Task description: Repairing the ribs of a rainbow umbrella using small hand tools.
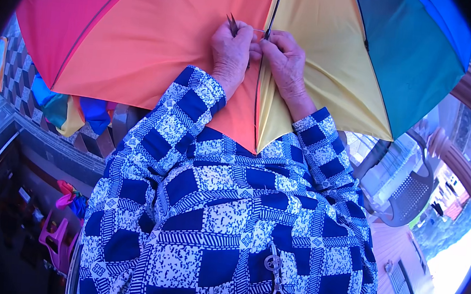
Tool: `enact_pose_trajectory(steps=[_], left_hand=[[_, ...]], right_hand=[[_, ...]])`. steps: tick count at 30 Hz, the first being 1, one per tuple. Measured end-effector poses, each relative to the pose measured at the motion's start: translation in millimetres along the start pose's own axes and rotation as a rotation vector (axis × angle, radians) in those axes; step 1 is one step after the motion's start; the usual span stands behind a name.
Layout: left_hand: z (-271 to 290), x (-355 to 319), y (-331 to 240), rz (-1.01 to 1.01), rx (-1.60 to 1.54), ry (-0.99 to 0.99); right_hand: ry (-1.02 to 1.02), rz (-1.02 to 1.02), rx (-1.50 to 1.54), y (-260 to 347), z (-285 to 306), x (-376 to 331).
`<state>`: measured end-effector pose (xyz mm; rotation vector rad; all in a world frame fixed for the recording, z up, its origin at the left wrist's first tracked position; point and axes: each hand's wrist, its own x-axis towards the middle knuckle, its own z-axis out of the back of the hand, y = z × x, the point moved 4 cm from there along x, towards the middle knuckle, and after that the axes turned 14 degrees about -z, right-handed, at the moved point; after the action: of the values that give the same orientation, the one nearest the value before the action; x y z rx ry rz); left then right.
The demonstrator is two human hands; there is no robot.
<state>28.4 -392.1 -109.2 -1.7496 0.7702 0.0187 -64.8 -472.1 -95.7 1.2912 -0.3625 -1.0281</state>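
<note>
A multicoloured umbrella (160, 47) lies spread in front of me, with red, orange, yellow, green and blue panels. My left hand (230, 55) is closed around a small pair of dark snips (232, 24), its two pointed blades sticking up above the fingers. Beside it, my right hand (286, 62) pinches at a dark umbrella rib (274, 12), where the orange and yellow panels meet. A short pale strand (259, 31), apparently thread, runs between the hands at the rib. Both hands nearly touch; the fingertips are partly hidden.
More colourful umbrella fabric (91, 113) lies on the patterned tile floor (20, 72) at left. A pink plastic stool (59, 241) is at lower left. On the right stand a grey plastic chair (408, 199) and a brown railing (467, 90).
</note>
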Motion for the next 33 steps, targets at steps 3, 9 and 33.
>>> enact_pose_trajectory(steps=[3,9,33], left_hand=[[0,0,-1,0.000,0.023,0.005],[2,2,0,-0.013,0.056,0.020],[3,8,-3,0.091,0.217,0.130]], right_hand=[[0.012,-0.009,0.022,3,-2,-1],[0.054,-0.020,-0.014,-5,-3,0],[0.059,-0.153,-0.171,4,10,20]])
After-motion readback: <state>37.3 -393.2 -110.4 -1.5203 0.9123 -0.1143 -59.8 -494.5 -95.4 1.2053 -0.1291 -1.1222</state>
